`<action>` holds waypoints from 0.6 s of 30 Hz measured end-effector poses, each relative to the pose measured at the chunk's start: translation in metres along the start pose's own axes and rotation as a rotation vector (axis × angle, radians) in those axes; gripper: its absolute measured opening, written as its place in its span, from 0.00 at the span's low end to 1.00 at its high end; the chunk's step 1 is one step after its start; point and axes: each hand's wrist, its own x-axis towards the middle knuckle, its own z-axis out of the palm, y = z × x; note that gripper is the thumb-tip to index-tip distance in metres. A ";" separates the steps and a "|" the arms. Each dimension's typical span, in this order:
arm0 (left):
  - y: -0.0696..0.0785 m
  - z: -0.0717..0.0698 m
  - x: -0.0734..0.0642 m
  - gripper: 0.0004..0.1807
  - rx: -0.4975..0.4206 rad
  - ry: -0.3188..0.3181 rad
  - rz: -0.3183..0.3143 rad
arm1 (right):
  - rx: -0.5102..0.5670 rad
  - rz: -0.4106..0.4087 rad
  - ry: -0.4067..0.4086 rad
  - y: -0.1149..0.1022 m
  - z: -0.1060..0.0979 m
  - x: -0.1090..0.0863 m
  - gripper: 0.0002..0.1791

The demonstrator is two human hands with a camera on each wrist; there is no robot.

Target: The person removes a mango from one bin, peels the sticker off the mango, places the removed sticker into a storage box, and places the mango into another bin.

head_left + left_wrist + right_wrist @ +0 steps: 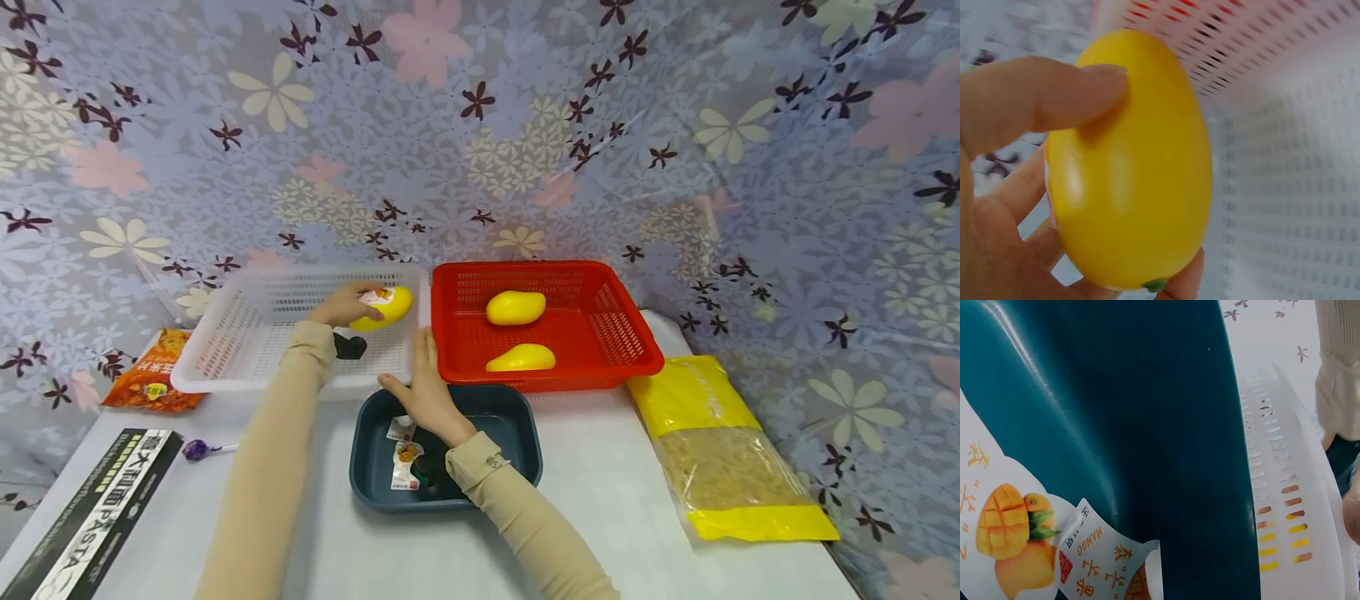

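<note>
My left hand (345, 305) grips a yellow mango (1141, 169) above the white basket (251, 387), thumb on one side and fingers beneath. A printed label is on the mango's side in the head view, and a green stem tip shows in the left wrist view. My right hand (431, 396) has its fingers extended at the meeting rims of the white basket and the red basket (551, 383); it holds nothing visible. Below it is a dark teal basin (446, 504) with mango-printed labels (1025, 525). Two yellow mangoes (516, 307) lie in the red basket.
An orange snack bag (153, 375), a black pasta box (93, 517) and a purple lollipop (197, 450) lie at the left. A yellow-ended clear bag (731, 458) is at the right. Floral cloth (480, 150) hangs behind the baskets.
</note>
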 end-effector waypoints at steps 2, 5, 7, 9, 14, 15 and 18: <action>0.006 -0.003 -0.005 0.38 -0.039 0.021 0.059 | 0.004 0.002 0.003 0.001 -0.001 0.000 0.53; 0.013 -0.008 -0.017 0.37 -0.113 0.060 0.122 | 0.021 0.003 0.000 0.001 -0.002 0.001 0.53; 0.016 -0.009 -0.028 0.37 -0.173 0.086 0.149 | 0.030 0.002 0.000 0.001 -0.003 0.001 0.53; 0.019 -0.009 -0.041 0.37 -0.213 0.106 0.174 | 0.036 0.003 -0.001 0.001 -0.003 0.002 0.53; 0.023 -0.001 -0.078 0.36 -0.165 0.165 0.235 | 0.029 0.000 0.003 0.001 -0.003 0.002 0.52; 0.023 0.002 -0.085 0.36 -0.149 0.176 0.246 | 0.027 -0.004 0.004 0.000 -0.003 0.002 0.52; 0.023 0.011 -0.108 0.35 -0.121 0.197 0.286 | 0.028 -0.026 0.001 0.000 -0.002 0.002 0.52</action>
